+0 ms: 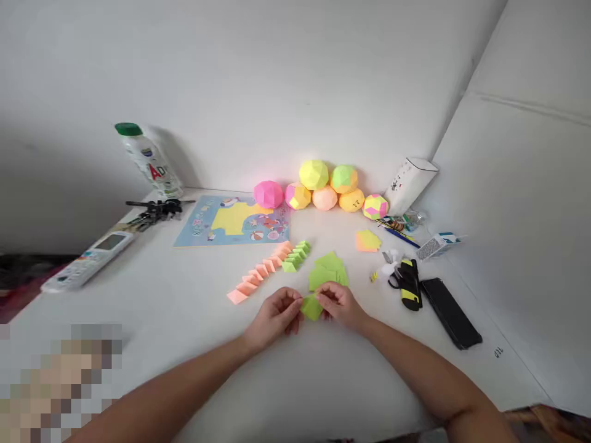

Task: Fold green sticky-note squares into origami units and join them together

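Note:
Between my two hands is a small green paper piece [312, 307], partly covered by fingers. My left hand [276, 314] pinches its left edge, and my right hand [340, 303] pinches its upper right side. Just beyond lie several loose green paper sheets [330, 271], overlapping one another. Farther left, a slanting row of folded salmon paper pieces [258, 274] runs across the table, with a shorter row of folded green pieces [295, 257] beside its far end.
Several faceted paper balls [314, 175] stand along the wall. Left are a blue printed sheet [194, 227], a white bottle [154, 163] and a remote control [87, 261]. At right lie a phone [451, 312], a black-and-yellow cutter [409, 285], pens [401, 235] and a white paper tube [409, 184].

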### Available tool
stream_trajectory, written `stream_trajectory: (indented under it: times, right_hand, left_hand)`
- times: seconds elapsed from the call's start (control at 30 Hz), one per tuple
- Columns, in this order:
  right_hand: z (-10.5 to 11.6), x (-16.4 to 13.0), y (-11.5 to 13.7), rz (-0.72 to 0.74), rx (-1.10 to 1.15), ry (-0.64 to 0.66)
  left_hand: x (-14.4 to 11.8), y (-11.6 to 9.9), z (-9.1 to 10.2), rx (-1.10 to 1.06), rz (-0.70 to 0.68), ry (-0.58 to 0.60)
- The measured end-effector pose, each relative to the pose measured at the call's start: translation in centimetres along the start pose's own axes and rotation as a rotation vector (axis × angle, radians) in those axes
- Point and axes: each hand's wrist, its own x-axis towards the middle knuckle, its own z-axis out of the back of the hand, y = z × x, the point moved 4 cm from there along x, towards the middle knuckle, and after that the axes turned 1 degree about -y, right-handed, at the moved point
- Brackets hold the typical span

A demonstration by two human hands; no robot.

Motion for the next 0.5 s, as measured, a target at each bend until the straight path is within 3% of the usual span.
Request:
stream_trajectory:
  times: [0.3, 0.5]
  right_hand:
    - [-0.08, -0.08, 0.24, 0.062, -0.096, 0.024]
    - [0.17, -0.10, 0.38, 0.012, 0.024, -0.042]
  left_hand:
    - [-0.41, 0.00, -0.16, -0.023, 0.040, 0.100]
    - [-0.45, -0.12, -0.16, 0.084, 0.011, 0.114]
